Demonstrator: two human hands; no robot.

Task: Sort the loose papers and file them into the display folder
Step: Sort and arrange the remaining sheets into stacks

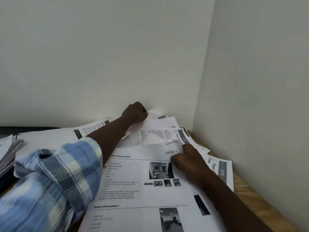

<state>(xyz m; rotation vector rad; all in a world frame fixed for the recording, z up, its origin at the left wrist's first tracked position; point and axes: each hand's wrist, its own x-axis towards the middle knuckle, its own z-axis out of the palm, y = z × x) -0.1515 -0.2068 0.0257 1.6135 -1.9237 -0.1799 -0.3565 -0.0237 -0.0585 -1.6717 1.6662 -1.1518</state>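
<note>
Your top sheet: headings "…Information" and "Scene Information 1"; body print too blurred to read. Slip above it: handwritten "SECTION-B", "SECTION-1". Right sheet: "Clean", "Case"; "3676" on its grey band.

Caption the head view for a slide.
Left hand grips a far sheet by the wall; right hand pinches a handwritten slip over scattered papers.

Small print on the front sheet is too blurred to read — its lower edge is cut off.
</note>
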